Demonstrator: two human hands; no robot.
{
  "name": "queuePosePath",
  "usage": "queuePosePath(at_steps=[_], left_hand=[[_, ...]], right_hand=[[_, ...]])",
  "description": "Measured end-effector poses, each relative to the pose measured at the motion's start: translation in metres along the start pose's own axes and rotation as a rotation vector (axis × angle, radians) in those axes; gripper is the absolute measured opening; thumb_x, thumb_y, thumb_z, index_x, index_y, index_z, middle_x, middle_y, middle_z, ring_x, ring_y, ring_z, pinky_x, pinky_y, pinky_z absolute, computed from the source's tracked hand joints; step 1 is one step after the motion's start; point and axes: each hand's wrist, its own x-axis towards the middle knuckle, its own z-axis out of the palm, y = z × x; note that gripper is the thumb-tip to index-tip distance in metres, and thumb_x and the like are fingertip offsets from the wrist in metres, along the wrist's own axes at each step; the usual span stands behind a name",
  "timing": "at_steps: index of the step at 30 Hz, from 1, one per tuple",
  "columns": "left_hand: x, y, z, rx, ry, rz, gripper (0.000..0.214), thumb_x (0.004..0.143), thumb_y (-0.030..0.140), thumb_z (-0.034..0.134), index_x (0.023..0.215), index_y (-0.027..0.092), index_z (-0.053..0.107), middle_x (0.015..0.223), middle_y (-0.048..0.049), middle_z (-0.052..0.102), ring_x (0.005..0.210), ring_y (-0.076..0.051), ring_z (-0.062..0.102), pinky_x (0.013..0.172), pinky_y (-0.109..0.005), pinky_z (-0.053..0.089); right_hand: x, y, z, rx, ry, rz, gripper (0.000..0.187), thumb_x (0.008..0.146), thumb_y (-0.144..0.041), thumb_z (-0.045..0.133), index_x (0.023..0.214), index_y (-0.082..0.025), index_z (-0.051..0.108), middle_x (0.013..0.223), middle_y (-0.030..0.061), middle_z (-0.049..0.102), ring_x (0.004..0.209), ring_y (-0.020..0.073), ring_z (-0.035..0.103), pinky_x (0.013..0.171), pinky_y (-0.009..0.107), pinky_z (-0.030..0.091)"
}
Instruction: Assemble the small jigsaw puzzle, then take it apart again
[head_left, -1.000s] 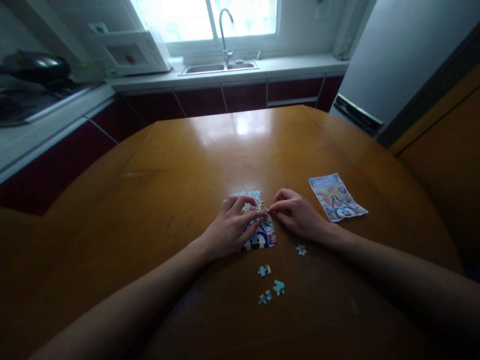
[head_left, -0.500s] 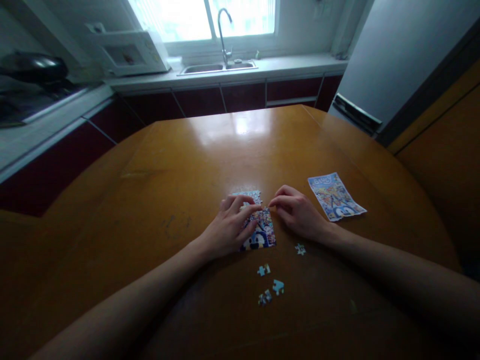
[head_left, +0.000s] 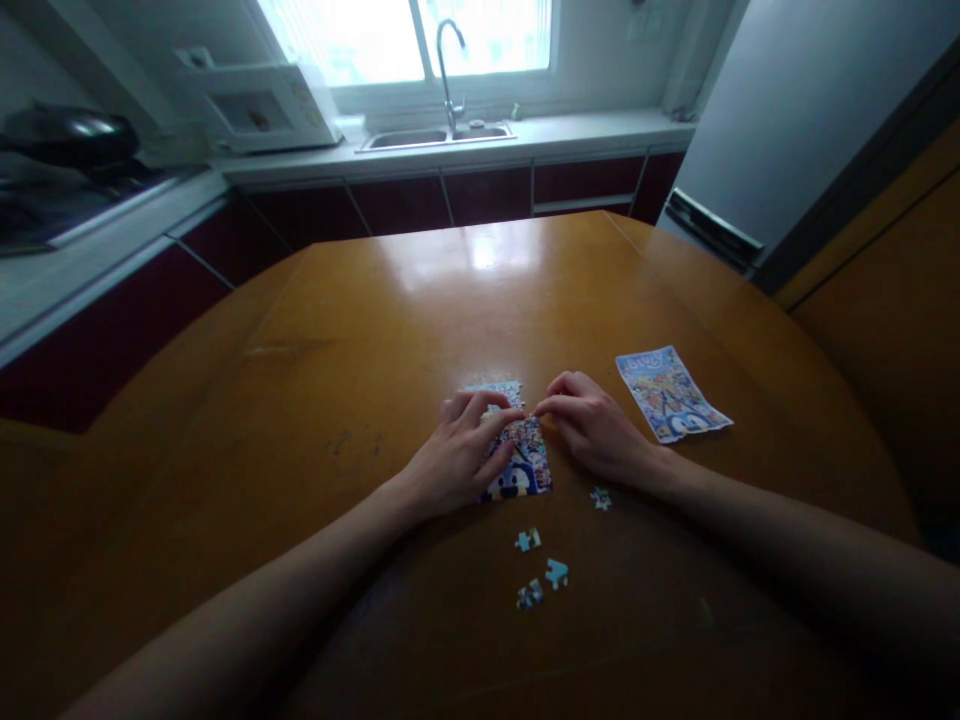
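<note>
A partly assembled jigsaw puzzle (head_left: 529, 465) lies on the wooden table, with a blue cartoon dog face at its near edge. My left hand (head_left: 469, 445) rests across its left side, fingers spread and pressing lightly on the surface. At the puzzle's right edge, my right hand (head_left: 592, 425) pinches a small puzzle piece between thumb and forefinger; the fingertips hide most of it. Loose by my right wrist is one puzzle piece (head_left: 601, 498). Nearer to me lie a light blue piece (head_left: 556, 573), a blue piece with a pale side (head_left: 528, 540) and a mixed-colour piece (head_left: 530, 595).
A printed picture sheet (head_left: 671, 395) lies right of my right hand. Beyond the round-edged table (head_left: 420, 330) run a counter with a sink (head_left: 409, 138), a faucet (head_left: 442, 65) and a white microwave (head_left: 259, 110). A wok (head_left: 71, 135) sits at left, a fridge (head_left: 810, 120) at right.
My right hand's fingertips have shifted slightly left, closer to the puzzle and my left forefinger. My left hand and the loose pieces stay where they were.
</note>
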Motion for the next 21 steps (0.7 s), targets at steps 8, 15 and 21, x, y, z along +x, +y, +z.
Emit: queuePosePath(at_steps=[8,15,21], left_hand=[[0.0005,-0.0007,0.0019,0.033,-0.022,0.013,0.031,0.1,0.032,0.051,0.129,0.031,0.06,0.132,-0.0081,0.05,0.119,-0.03,0.041,0.104,-0.052,0.038],[0.0003,0.0004,0.0004,0.012,-0.005,-0.015,0.034,0.099,0.03,0.05,0.133,0.029,0.054,0.131,-0.0087,0.051,0.119,-0.03,0.041,0.105,-0.052,0.039],[0.001,0.0002,0.0002,0.013,-0.024,-0.003,0.035,0.098,0.027,0.051,0.133,0.031,0.055,0.131,-0.008,0.05,0.12,-0.03,0.041,0.104,-0.052,0.039]], right_hand=[[-0.0001,0.0005,0.0012,-0.041,-0.057,-0.007,0.019,0.093,-0.013,0.056,0.096,-0.023,0.073,0.098,0.0071,0.059,0.097,0.0221,0.052,0.085,0.039,0.046],[0.0003,0.0008,0.0001,-0.007,0.048,0.011,0.024,0.092,-0.008,0.053,0.096,-0.023,0.072,0.097,0.0065,0.059,0.096,0.0214,0.053,0.085,0.038,0.046],[-0.0001,-0.0015,0.0002,-0.015,-0.021,-0.009,0.021,0.092,-0.011,0.056,0.096,-0.023,0.073,0.096,0.006,0.059,0.095,0.0214,0.052,0.085,0.038,0.046]])
